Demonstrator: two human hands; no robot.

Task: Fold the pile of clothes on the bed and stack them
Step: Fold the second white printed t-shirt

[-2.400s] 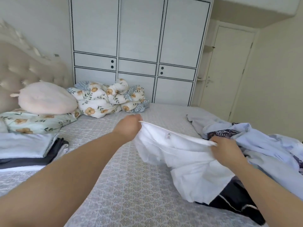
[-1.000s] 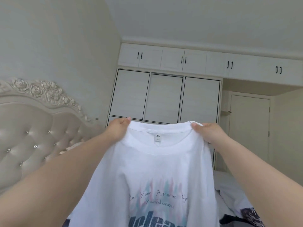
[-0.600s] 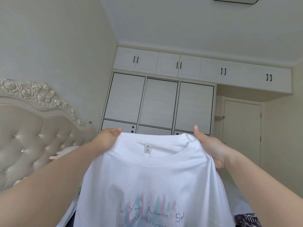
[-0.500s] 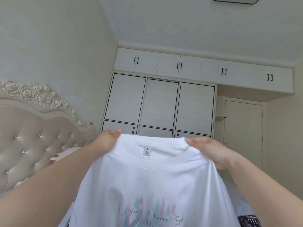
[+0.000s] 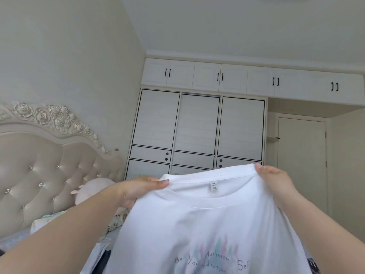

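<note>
Aloft, both hands [image 5: 138,191] grip T-shirt [image 5: 207,230]

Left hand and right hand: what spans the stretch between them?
In the head view, the white T-shirt's neckline, with its size tag, spans from the left hand to the right hand; both grip it.

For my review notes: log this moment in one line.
phase: holding up | item: white T-shirt | left hand: grips shoulder | right hand: grips shoulder

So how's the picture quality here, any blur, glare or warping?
Head view: soft, even daylight, no glare; the shirt and its neck label are sharp; the wardrobe lines lean and bow from the wide lens; the arms loom large at the bottom edge.
</note>
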